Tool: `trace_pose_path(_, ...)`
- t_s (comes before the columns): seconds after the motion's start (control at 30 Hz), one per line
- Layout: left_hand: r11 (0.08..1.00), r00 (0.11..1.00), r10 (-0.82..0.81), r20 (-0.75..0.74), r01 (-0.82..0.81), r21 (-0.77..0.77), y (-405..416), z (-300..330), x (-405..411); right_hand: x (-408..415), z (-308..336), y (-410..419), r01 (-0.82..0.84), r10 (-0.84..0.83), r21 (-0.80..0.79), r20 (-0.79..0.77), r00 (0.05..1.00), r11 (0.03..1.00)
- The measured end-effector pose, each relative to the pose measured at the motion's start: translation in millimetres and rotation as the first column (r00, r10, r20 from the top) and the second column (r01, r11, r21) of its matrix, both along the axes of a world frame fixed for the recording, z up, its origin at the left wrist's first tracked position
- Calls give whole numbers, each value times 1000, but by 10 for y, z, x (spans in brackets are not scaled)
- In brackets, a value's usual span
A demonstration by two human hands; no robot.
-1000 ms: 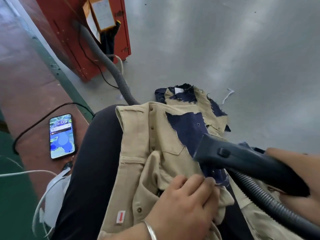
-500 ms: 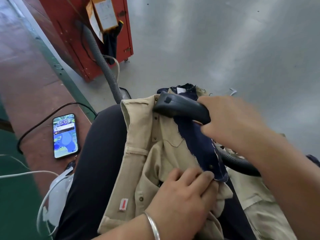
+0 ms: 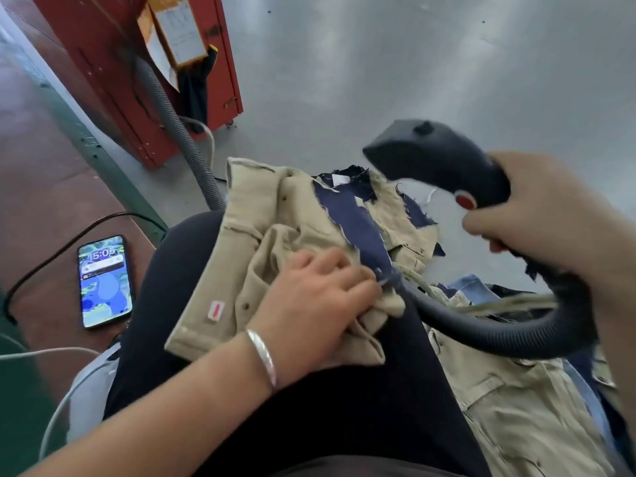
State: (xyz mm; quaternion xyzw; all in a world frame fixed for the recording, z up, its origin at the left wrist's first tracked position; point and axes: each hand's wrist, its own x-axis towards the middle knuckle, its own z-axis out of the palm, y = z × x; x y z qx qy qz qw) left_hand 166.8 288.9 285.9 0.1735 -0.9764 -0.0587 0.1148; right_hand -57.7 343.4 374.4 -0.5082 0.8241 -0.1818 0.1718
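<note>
Status: left hand (image 3: 320, 304) lies on khaki shirt (image 3: 251, 215), fingers curled into the bunched cloth and gripping it right at the lower end of the navy strip (image 3: 354, 222). Silver bangle (image 3: 263, 352) on that wrist. Shirt is draped over the lap (image 3: 172, 287) (black trousers), w/ a small red-marked tag (image 3: 216, 309) on the cloth near the left wrist.

Right hand (image 3: 537, 215) is wrapped round the rear of the dark handheld nozzle (image 3: 437, 156), held in the air above and right of the shirt, clear of the cloth. Nozzle head points left, a bit blurred. Red button (image 3: 464, 201) shows just beside the fingers. Dark ribbed hose (image 3: 481, 332) comes out under the right hand, loops down and runs across to the shirt edge next to the left fingertips.

Garment pile (image 3: 516, 407), khaki + blue, sits on the right, under the hose.

Phone (image 3: 105, 280) w/ lit screen lies flat on the red-brown table (image 3: 41, 187), left of the lap; black cable (image 3: 51, 256) and white cable (image 3: 62, 401) near it. Red cabinet (image 3: 113, 80) stands on the grey floor (image 3: 413, 63) top left, w/ a grey ribbed hose (image 3: 179, 132) running down its front toward the shirt.
</note>
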Motion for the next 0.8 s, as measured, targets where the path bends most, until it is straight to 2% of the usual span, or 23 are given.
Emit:
trace_pose_path(0.13, 1000, 993, -1, 117, -2, 27, 60, 122, -82, 168, -51, 364, -65, 80, 164, -84, 993, 984)
trace_pose_path(0.27, 1000, 980, 29, 194, -31, 6, 446, 122, -95, 112, -120, 595, -79, 109, 159, -193, 975, 984)
trace_pose_path(0.4, 1000, 990, 16, 143, -17, 4, 570, 76, -111, 123, -110, 719, -83, 122, 178, -221, 968, 981)
trace_pose_path(0.67, 999, 999, 0, 33, 2, -46, 643, -165, -95, 408, -110, 644, -93, 182, 391, -198, 963, 916)
trace_pose_path(0.8, 999, 999, 34, 13, -34, 10, 612, -210, -89, 404, -211, 341, -92, 150, 339, -151, 977, 936)
